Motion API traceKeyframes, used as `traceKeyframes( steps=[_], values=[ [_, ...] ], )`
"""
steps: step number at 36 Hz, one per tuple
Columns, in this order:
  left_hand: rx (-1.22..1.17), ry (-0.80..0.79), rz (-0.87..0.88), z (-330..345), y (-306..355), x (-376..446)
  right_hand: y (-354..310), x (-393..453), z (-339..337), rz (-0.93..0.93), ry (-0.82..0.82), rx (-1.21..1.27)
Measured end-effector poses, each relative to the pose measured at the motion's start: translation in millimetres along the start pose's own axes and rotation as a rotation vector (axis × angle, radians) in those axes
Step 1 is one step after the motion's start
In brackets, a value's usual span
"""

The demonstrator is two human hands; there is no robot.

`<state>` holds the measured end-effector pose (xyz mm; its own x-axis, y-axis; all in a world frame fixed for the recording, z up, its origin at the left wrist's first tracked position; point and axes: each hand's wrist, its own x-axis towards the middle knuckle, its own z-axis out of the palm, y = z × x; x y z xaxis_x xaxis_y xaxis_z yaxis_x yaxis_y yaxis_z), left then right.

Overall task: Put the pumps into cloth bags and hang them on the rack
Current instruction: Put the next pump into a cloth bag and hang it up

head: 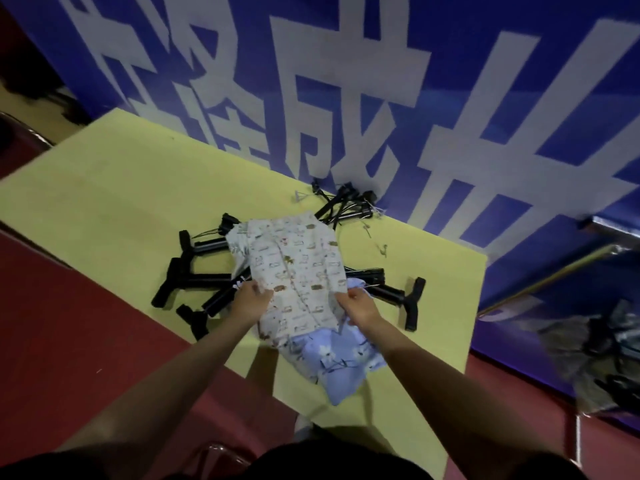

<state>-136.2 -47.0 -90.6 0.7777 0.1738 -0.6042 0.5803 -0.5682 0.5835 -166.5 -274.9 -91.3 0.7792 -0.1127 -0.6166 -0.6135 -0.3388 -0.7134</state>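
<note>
Both hands pinch the soft white printed cloth bag (298,271) at its near edge, left hand (250,299) at 9 o'clock, right hand (356,306) at 3 o'clock, arms stretched forward. Black T-handled pumps (194,282) lie beneath on the yellow table (114,209); a blue floral bag (343,358) lies at 6 o'clock.

black pumps (194,280) scattered, patterned cloth bags (298,268) atop
</note>
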Motion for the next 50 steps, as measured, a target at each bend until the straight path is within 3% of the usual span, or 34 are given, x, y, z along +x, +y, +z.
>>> traceKeyframes(
  steps=[5,9,12,16,19,22,24,30,32,36,40,44,50],
  values=[
    [-0.263,0.015,0.022,-5.3,10.6,-6.0,-8.7,3.0,24.8,0.05,0.097,0.04],
    [-0.66,-0.058,-0.136,-11.8,14.1,0.5,-33.6,-7.4,31.2,-0.005,0.133,0.17],
    [-0.826,-0.197,-0.256,-18.5,20.9,1.3,-61.2,-14.6,29.9,-0.115,0.143,0.256],
    [-0.975,-0.418,-0.326,-27.3,32.7,4.6,-106.6,-34.4,19.6,-0.199,0.037,0.545],
    [-1.137,-0.515,-0.389,-31.6,42.3,8.3,-127.0,-51.8,6.7,-0.159,-0.116,0.845],
    [-1.343,-0.659,-0.295,-32.8,64.0,6.0,-127.2,-65.7,-8.1,-0.137,-0.19,1.023],
    [-1.428,-0.687,-0.165,-37.1,83.2,-3.1,-115.1,-71.2,-17.4,-0.123,-0.194,0.964],
    [-1.295,-0.589,0.148,-41.4,131.2,-34.6,-55.7,-88.5,-47.2,-0.091,-0.044,0.322],
    [-1.139,-0.601,0.264,-34.7,137.3,-50.8,-29.6,-91.1,-57.9,-0.147,-0.084,0.328],
    [-0.801,-0.585,0.462,-5.5,135.9,-86.3,-1.0,-97.3,-79.2,-0.134,-0.108,0.612],
    [-0.673,-0.529,0.497,32.3,131.9,-115.7,9.1,-93.9,-82.0,-0.082,-0.127,0.492],
    [-0.57,-0.419,0.519,52.3,131.4,-133.2,19.5,-95.3,-70.7,-0.05,-0.303,0.487],
    [-0.461,-0.245,0.558,50.8,122.2,-136.6,26.0,-100.8,-56.6,-0.03,-0.286,0.375]
  ],
)
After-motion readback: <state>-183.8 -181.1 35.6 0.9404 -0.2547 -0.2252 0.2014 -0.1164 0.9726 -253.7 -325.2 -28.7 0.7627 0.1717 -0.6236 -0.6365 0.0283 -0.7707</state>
